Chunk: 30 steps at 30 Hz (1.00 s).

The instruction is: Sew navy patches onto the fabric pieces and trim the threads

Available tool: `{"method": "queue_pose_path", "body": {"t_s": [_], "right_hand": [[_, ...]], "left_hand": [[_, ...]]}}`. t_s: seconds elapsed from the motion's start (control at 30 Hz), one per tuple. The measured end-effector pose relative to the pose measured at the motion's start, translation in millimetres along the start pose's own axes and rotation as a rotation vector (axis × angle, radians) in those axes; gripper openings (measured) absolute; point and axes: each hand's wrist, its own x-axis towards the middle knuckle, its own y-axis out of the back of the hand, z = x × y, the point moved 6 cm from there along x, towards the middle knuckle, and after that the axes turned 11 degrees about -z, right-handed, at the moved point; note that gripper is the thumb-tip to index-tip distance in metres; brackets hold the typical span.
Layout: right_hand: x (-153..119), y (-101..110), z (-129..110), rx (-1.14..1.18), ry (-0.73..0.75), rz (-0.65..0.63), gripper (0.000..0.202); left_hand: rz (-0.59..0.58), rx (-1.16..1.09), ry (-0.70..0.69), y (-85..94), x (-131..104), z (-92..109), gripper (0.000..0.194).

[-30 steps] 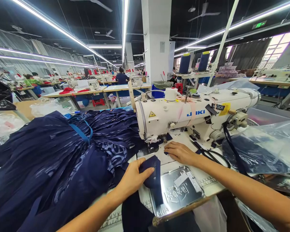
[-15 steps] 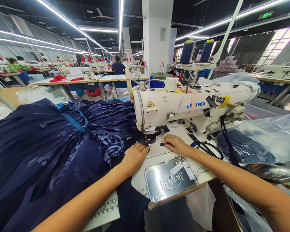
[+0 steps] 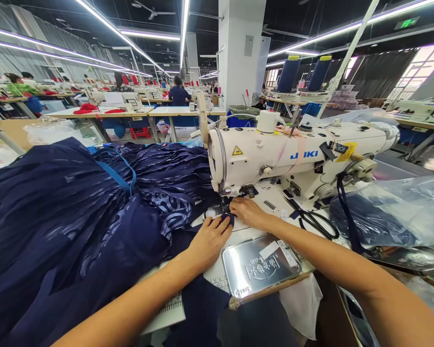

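Note:
A white sewing machine (image 3: 260, 152) stands at the centre. Just below its needle area, my left hand (image 3: 210, 241) presses its fingertips on dark navy fabric (image 3: 228, 219). Close by on the right, my right hand (image 3: 248, 212) has its fingers bent together at the presser foot (image 3: 224, 203); whatever they hold is hidden. A big heap of navy garments (image 3: 75, 212), tied with a blue strap (image 3: 115, 176), lies left of the machine. The metal tin lid (image 3: 260, 265) is in front of my right forearm.
Black scissors (image 3: 313, 219) lie right of my right hand. Plastic-bagged navy fabric (image 3: 379, 217) is at the right. Two navy thread cones (image 3: 289, 74) stand behind the machine. Farther back, a person in dark blue (image 3: 179, 94) sits among other worktables.
My right hand has moved left to the presser foot, near my left hand. My left hand now rests on navy fabric at the needle area. The view has shifted slightly.

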Motion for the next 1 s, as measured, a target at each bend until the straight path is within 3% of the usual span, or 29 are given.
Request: {"method": "queue_pose_path", "body": {"t_s": [0.2, 0.4, 0.57, 0.77, 1.0], "right_hand": [[10.8, -1.2, 5.4, 0.378, -0.015, -0.059, 0.015], [7.1, -0.2, 5.4, 0.425, 0.005, -0.015, 0.016], [-6.7, 1.3, -7.9, 0.218, 0.158, 0.106, 0.013], [-25.6, -7.0, -27.1, -0.247, 0.273, 0.093, 0.019], [-15.9, -5.9, -10.2, -0.285, 0.372, 0.075, 0.026]], "left_hand": [[0.003, -0.003, -0.008, 1.4, 2.2, -0.5, 0.032], [-0.003, -0.058, 0.008, 2.0, 4.5, -3.7, 0.029], [0.004, -0.099, 0.004, 0.3, 5.3, -2.7, 0.031], [-0.003, -0.25, -0.019, 11.0, -2.3, -21.8, 0.025], [0.054, -0.229, 0.001, 6.0, 5.5, -28.0, 0.022]]}}
